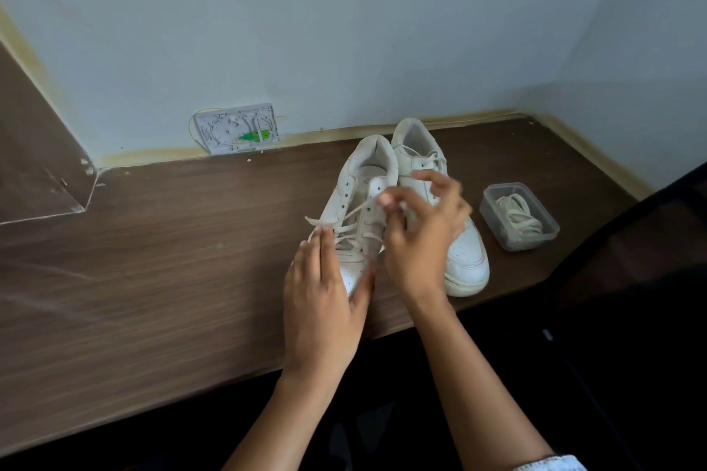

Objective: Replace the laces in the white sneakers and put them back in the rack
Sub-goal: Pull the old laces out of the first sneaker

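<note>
You are in a plain room of a home, by the look of it a bedroom or study corner. A dark wood-grain worktop (153, 260) runs into the corner of pale blue painted walls (344, 31), with a rough yellowish strip (153, 156) where wall meets wood. A small white cable box (236, 128) with thin yellow wire sits open on the wall. Worn white sneakers (465, 252) and a small clear plastic tub (551, 231) holding laces (517, 214) are household things.
</note>
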Demonstrator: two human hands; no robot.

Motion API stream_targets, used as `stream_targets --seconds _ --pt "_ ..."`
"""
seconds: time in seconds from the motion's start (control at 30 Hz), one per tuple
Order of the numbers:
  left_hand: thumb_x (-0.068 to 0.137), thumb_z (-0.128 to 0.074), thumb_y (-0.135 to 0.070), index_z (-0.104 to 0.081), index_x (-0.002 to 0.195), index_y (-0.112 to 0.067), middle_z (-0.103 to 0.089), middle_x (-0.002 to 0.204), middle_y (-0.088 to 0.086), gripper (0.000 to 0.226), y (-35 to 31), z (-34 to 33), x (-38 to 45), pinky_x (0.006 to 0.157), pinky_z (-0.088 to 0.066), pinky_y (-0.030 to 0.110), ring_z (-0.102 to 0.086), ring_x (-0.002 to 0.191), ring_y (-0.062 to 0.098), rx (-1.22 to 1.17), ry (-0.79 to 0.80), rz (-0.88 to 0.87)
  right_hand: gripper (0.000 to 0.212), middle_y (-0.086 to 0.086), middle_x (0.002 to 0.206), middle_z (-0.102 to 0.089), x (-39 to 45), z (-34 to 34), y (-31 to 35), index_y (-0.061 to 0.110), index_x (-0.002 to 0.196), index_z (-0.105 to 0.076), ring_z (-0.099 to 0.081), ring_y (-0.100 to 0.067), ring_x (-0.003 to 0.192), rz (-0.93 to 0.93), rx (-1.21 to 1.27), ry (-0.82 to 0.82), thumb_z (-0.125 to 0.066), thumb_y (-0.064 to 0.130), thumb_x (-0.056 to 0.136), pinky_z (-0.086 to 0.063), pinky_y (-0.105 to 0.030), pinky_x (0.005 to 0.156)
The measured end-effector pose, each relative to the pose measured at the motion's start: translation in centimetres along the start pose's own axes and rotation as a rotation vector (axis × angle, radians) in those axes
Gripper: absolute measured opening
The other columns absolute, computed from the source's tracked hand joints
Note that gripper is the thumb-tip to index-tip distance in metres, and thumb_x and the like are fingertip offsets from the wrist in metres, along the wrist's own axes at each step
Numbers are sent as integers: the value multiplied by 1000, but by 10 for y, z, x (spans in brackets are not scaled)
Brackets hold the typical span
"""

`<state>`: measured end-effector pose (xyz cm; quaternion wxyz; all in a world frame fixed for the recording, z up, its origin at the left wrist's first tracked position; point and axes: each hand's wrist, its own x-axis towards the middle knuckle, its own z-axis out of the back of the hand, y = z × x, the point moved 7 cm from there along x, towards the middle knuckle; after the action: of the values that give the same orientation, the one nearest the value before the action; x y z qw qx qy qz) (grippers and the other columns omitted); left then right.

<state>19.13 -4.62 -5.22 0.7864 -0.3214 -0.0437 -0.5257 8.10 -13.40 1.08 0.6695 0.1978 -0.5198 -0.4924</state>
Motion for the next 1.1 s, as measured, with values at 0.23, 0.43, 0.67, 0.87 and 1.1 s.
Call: stream_targets --seconds 0.23,0.43,0.67,0.87,1.1 --pt "92 -39 -55 -45 142 -2 -51 142 18 73 0 1 -1 103 -44 47 -50 129 36 -7 -4 10 19 4 119 -39 10 36 -22 23 108 -61 -36 -16 108 -155 57 -276 -66 32 92 -35 -43 105" --pt "88 -47 -48 -45 140 2 -51 141 20 72 0 0 0 102 -45 49 -52 126 39 -1 20 -17 19 2 144 -36 -9 -26 4 36 102 -70 -22 -26 128 233 -351 324 -58 48 93 -25 -47 105" --pt "90 -44 -51 -47 139 2 -53 139 20 72 0 0 0 101 -46 48 -53 125 38 3 10 -8 5 5 137 -42 1 -20 -6 29 85 -72 -31 -27 122 110 -190 200 -70 25 87 -27 -44 102" --pt "91 -42 -53 -47 139 1 -52 140 19 73 0 1 1 102 -45 47 -52 127 37 -10 4 -1 11 4 144 -38 8 -6 -1 33 95 -73 -23 -23 127 166 -249 225 -64 40 92 -23 -42 103" --pt "86 -45 -47 -46 138 5 -52 139 22 74 0 -1 0 100 -46 51 -53 124 42 3 28 -37 7 2 143 -42 -11 -34 2 32 85 -74 -29 -31 127 233 -351 332 -69 35 87 -25 -51 104"
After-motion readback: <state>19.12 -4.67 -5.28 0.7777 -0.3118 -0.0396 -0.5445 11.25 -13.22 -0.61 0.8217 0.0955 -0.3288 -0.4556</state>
